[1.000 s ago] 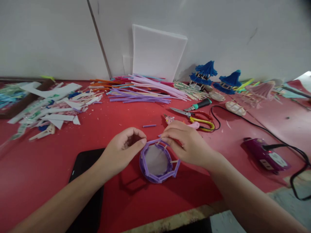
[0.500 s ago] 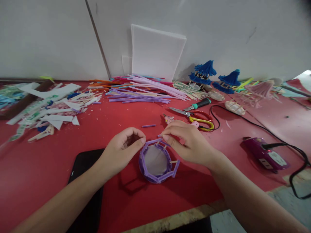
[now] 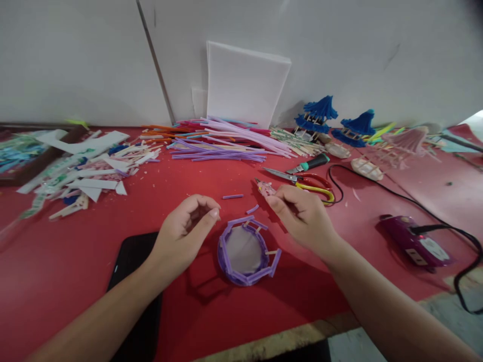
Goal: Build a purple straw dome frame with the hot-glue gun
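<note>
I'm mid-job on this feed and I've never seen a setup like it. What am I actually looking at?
There's no machine here: these are a person's two bare hands, and every picture comes from one camera worn on their head, looking forward and down.

On the red table, between the hands, sits a round purple frame; two short purple pieces lie just beyond it. Farther back are scissors, a cutter and a pile of colored sticks.

The left hand is loosely curled beside the frame, with nothing visible in it. The right hand is at a pink, pointed tool, probably a glue gun; whether it grips it, I can't tell.
</note>
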